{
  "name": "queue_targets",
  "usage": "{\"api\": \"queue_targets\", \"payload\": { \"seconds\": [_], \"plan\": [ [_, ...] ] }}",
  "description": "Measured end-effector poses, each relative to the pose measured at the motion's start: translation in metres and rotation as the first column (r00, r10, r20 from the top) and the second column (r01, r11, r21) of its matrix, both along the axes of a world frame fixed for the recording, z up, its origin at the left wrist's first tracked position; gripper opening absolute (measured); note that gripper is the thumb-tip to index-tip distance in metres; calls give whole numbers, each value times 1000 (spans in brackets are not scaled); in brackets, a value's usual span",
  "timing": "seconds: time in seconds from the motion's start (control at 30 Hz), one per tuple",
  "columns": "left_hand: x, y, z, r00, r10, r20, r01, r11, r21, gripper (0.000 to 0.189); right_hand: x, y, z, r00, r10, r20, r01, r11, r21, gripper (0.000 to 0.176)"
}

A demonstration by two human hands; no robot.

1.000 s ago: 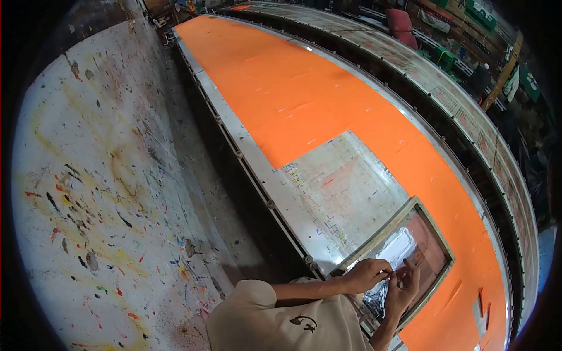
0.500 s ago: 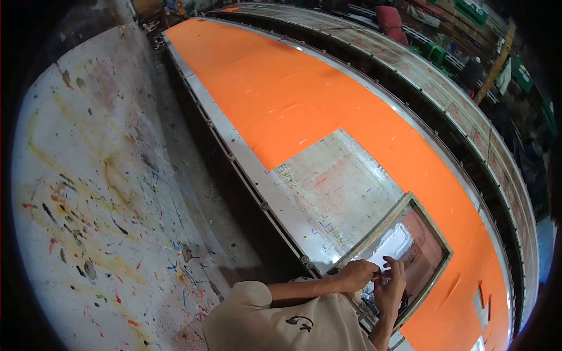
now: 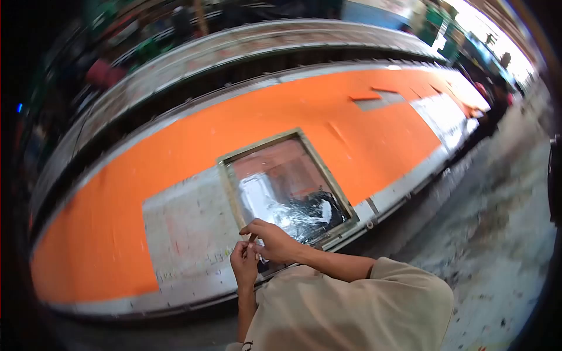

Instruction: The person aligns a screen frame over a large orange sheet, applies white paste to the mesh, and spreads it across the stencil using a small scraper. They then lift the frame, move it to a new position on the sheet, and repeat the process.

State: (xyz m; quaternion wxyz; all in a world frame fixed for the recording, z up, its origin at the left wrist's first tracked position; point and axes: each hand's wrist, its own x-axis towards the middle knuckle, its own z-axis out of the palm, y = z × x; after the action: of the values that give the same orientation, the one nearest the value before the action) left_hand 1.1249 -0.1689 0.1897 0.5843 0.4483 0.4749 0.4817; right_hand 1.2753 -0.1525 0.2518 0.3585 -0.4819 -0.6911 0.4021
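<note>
My left hand [image 3: 244,262] and my right hand [image 3: 270,241] meet over the near edge of the screen frame. Fingers of both are pinched around something small and brownish that I cannot make out. Beneath and beyond them lies the wooden-edged screen frame [image 3: 325,171], its mesh shiny, with dark wet-looking paint near its lower right corner. Orange sheeting [image 3: 205,134] covers much of the long table around the frame. Left of the frame is a bare greyish rectangle [image 3: 187,228] with small coloured marks.
A second long table [image 3: 193,52] runs behind this one. A red bundle [image 3: 105,74] is at the back left. On the right, a person in dark clothing [image 3: 497,108] is beside the table's far end. The stained floor [image 3: 486,234] extends along the near right side.
The view has swung to the right, showing the table's other end and the person there. Both hands remain together by the screen frame, and the right hand's fingers have closed in toward the left.
</note>
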Motion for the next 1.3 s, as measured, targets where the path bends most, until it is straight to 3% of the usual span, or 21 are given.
{"api": "queue_targets", "payload": {
  "seconds": [0.07,0.23,0.4,0.47,0.5,0.73,0.8,0.93,1.0,1.03,1.1,1.2,1.3],
  "plan": [
    [4,-1,0,993,-61,-103,72,992,103,21,4,-3,-7,996,-84,-17,84,996,15,40],
    [18,4,-4,954,-206,-217,244,955,168,28,20,-7,-2,972,-208,-111,198,976,-95,36],
    [37,7,-4,977,-159,-144,178,975,133,22,32,-9,-18,937,-345,-59,349,934,81,35],
    [39,10,-13,982,-135,-130,155,976,153,19,38,-10,-22,926,-367,-89,369,930,4,35],
    [40,11,-13,988,-97,-117,116,979,169,17,39,-11,-20,919,-376,-119,369,926,-77,34],
    [35,12,-6,976,-150,-160,176,970,168,15,45,-9,-20,925,-365,-103,351,927,-131,39],
    [34,9,-3,955,-165,-246,218,954,207,16,47,-6,-29,955,-295,-8,295,955,-1,41],
    [36,6,-5,962,-181,-203,217,961,174,17,49,-5,-24,960,-271,69,268,962,48,40],
    [37,5,-2,980,-165,-107,177,977,117,17,49,-8,-13,969,-246,-1,245,962,-120,40],
    [35,5,-3,980,-165,-108,178,977,117,17,48,-8,-11,969,-247,-2,245,962,-119,40],
    [31,8,-9,991,-133,15,131,988,79,19,45,-10,-8,956,-252,-148,195,927,-322,40],
    [30,13,-15,990,-62,126,53,996,66,18,40,-14,-17,952,-226,-208,180,959,-219,41],
    [35,15,-8,1000,-17,22,15,998,64,20,38,-17,-18,923,-240,-300,163,952,-261,40]
  ]
}}
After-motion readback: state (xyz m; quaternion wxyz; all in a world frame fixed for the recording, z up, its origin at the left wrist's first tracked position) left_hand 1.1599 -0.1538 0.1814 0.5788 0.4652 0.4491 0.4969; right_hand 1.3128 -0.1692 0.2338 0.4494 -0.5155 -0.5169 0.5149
